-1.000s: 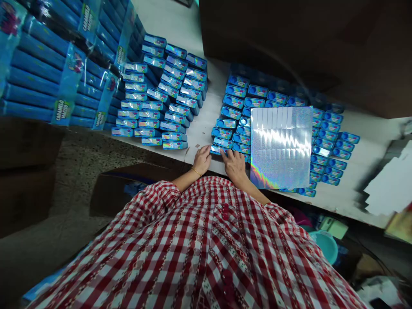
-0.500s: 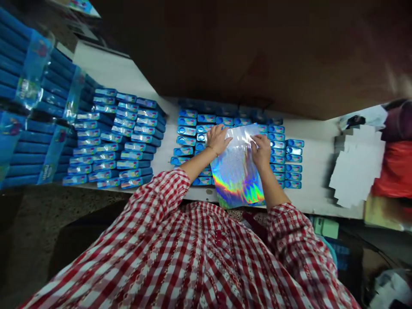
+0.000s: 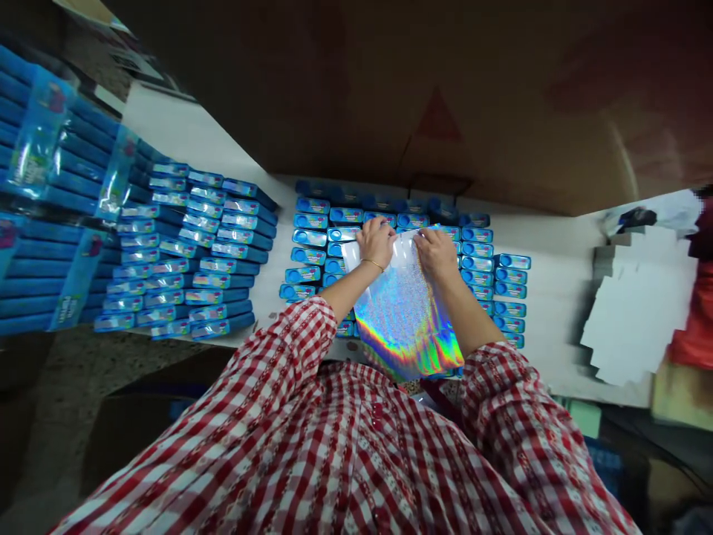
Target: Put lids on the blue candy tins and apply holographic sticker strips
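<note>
A shiny holographic sheet (image 3: 409, 316) with rainbow bands lies tilted over rows of small blue boxes (image 3: 310, 238). My left hand (image 3: 376, 244), with a thin bracelet at the wrist, grips its far edge on the left, fingers curled. At the far right corner, my right hand (image 3: 437, 254) pinches the same sheet, thumb hidden under or behind the fingers. Between the two hands the far edge looks whitish and glossy. The near end of the sheet hangs past the table's front edge, close to my checked shirt. Boxes directly beneath it are covered.
Stacked blue boxes (image 3: 212, 256) stand left on the white table (image 3: 549, 297), beside larger wrapped blue packs (image 3: 50, 186). White flat card pieces (image 3: 638, 305) are piled right, near red material (image 3: 694, 316). A big brown carton (image 3: 356, 89) overhangs the back.
My hands have come slightly closer together along the sheet's far edge. My right hand has shifted left, and the sheet looks more bowed. The camera view has also shifted a little.
</note>
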Motion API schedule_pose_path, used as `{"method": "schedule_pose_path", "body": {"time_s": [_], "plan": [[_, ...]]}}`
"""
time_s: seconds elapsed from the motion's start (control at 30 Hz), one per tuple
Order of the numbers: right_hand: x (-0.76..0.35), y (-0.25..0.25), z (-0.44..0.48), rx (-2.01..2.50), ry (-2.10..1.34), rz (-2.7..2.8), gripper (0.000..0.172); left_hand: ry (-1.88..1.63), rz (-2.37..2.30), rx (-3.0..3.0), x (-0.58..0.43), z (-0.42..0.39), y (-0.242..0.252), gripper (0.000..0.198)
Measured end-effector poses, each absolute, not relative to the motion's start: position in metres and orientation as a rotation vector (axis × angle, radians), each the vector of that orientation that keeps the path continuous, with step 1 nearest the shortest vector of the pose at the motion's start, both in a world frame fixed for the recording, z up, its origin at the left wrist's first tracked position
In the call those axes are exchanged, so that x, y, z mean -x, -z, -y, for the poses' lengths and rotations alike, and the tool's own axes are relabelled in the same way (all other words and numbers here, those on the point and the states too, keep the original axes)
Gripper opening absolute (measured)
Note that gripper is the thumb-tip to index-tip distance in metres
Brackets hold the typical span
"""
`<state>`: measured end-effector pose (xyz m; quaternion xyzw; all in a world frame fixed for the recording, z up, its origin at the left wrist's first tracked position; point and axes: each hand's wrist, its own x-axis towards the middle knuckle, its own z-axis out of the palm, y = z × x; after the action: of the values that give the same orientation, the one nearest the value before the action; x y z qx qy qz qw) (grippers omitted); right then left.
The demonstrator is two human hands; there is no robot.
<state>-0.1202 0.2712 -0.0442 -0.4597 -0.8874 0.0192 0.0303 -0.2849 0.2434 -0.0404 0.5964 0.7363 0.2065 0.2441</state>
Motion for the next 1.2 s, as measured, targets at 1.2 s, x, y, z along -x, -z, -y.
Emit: {"method": "schedule_pose_path", "body": {"time_s": [1.2], "plan": [[0.127,-0.076,-0.202,1.642,-1.092,1.761,0.018,-1.048,-1.449,-1.242,0.305,-0.216,0.021,0.026]]}}
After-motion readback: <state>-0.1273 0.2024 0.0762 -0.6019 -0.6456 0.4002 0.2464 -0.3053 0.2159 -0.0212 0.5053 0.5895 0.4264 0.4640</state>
